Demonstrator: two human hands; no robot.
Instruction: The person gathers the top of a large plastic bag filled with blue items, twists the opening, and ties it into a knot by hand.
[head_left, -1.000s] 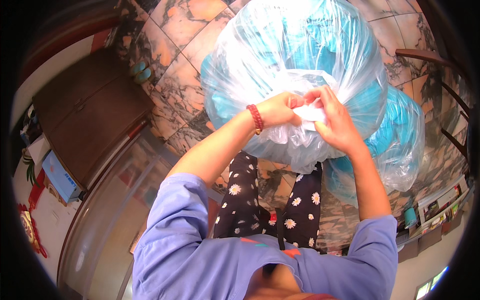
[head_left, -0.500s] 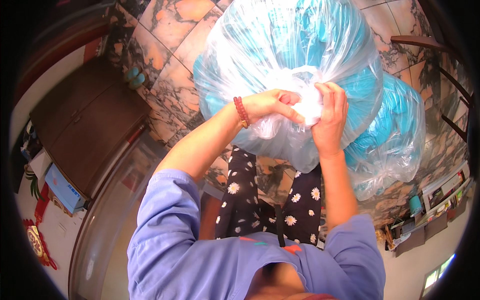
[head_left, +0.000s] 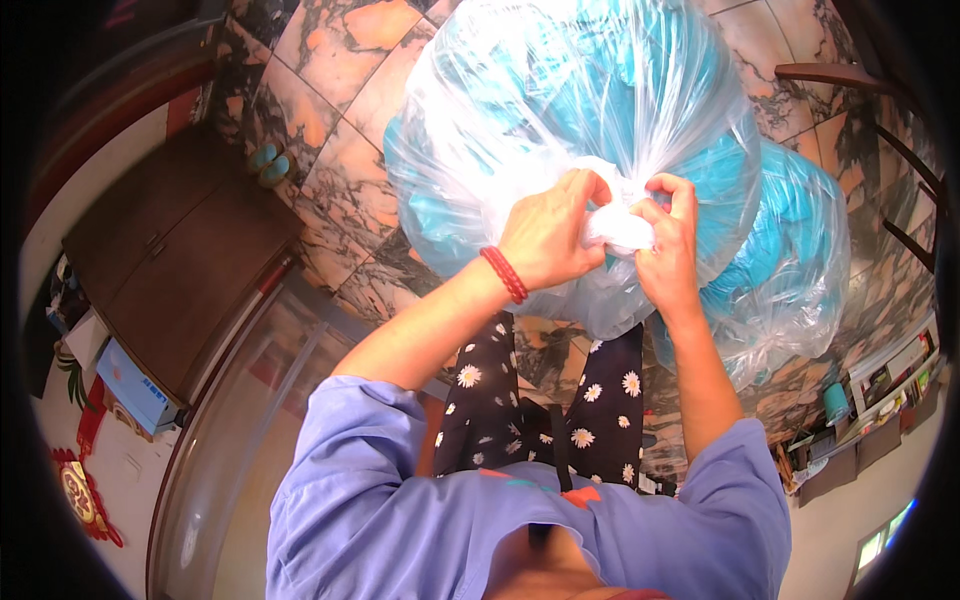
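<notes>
A big clear plastic bag point(head_left: 560, 90) full of bright blue items stands before me on the floor. Its gathered neck is bunched into a white twist between my hands. My left hand point(head_left: 550, 228), with a red bead bracelet at the wrist, curls its thumb and fingers on the left side of that twist. From the right side, my right hand point(head_left: 670, 240) pinches the plastic with bent fingers. Glare washes out the neck, so I cannot tell whether it is knotted. Against the big bag's right side rests a second clear bag point(head_left: 785, 260), also filled with blue.
Marbled tiles point(head_left: 340, 170) cover the floor. To the left stands a dark brown cabinet point(head_left: 170, 260), with a pair of blue slippers point(head_left: 268, 163) by its corner. Dark curved wooden legs point(head_left: 830, 75) reach in at the upper right. A shelf with various items point(head_left: 880, 395) lies along the right.
My left hand has turned, its back now facing up, with fingers curled at the neck. The right hand has moved slightly down and bent its fingers more over the bunched plastic.
</notes>
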